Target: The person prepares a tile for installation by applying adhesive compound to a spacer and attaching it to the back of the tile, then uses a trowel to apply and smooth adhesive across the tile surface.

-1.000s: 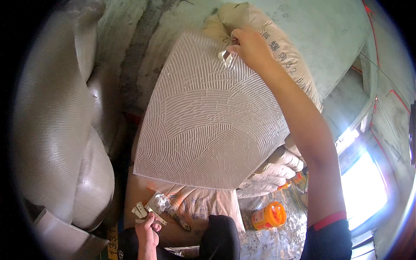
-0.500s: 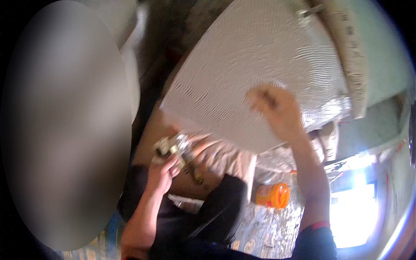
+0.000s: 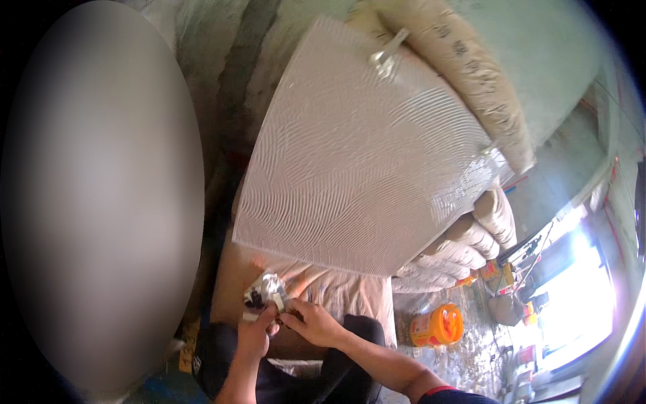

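In front of my lap, my left hand (image 3: 258, 330) is closed around a small pale and dark object with a shiny silvery part (image 3: 267, 287); its kind does not show clearly. My right hand (image 3: 314, 323) meets it there, fingers pinched together at its right side, and what sits between them is hidden. Just beyond my hands lies a large slab (image 3: 363, 161), its upper face coated with combed, ridged grey-beige paste. Silvery strips stick to it, one at the far edge (image 3: 385, 62) and another at the right edge (image 3: 493, 149).
Stacked full sacks (image 3: 464, 242) lie under the slab, and another long sack (image 3: 471, 74) runs along its far edge. An orange bucket (image 3: 437, 326) stands on the stained floor at right. Further right are more buckets and a bright opening. A large blurred oval covers the left side.
My right hand has come down from above the slab to my left hand, and its fingers now touch the held object. The view has shifted, showing more of the slab and sacks.
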A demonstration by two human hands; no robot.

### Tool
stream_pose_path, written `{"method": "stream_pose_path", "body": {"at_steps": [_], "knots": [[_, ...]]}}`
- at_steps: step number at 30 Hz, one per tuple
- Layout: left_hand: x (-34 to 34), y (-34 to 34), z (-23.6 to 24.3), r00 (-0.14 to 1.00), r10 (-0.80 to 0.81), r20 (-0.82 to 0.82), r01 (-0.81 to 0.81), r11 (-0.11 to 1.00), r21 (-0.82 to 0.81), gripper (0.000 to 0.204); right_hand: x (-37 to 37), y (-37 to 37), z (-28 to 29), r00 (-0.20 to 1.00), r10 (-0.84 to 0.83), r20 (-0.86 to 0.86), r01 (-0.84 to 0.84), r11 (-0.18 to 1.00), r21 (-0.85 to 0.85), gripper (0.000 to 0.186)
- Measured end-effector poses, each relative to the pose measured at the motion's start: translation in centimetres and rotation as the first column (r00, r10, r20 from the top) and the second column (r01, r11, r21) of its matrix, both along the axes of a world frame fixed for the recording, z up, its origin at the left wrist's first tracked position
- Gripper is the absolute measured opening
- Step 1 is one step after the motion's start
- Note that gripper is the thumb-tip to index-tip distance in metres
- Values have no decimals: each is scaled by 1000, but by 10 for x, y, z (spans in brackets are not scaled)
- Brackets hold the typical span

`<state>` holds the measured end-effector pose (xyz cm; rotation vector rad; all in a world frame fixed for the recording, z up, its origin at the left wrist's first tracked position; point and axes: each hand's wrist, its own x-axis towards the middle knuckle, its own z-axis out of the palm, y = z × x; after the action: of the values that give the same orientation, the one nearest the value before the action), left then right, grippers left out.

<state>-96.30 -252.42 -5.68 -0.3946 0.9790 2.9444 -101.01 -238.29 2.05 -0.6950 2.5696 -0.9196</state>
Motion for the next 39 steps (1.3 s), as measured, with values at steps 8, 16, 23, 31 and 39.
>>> {"method": "stream_pose_path", "body": {"at_steps": [8, 16, 23, 31, 39], "knots": [[0, -2, -8, 996, 24, 91, -27, 999, 38, 14, -119, 15, 174, 635, -262, -727, 300, 951, -81, 17], [1, -4, -13, 992, -2, 124, -9, 996, 89, 14, -170, -38, 286, 342, -272, -899, 436, 894, -105, 24], [0, -4, -5, 995, 3, 102, -13, 996, 93, 13, -187, -53, 291, 380, -285, -880, 556, 830, -29, 28], [1, -5, -13, 994, -10, 112, -3, 993, 117, 11, -193, -61, 291, 367, -298, -881, 583, 812, -32, 32], [1, -6, -11, 994, -23, 106, 8, 990, 143, 10, -201, -53, 314, 448, -323, -834, 562, 827, -19, 38]]}}
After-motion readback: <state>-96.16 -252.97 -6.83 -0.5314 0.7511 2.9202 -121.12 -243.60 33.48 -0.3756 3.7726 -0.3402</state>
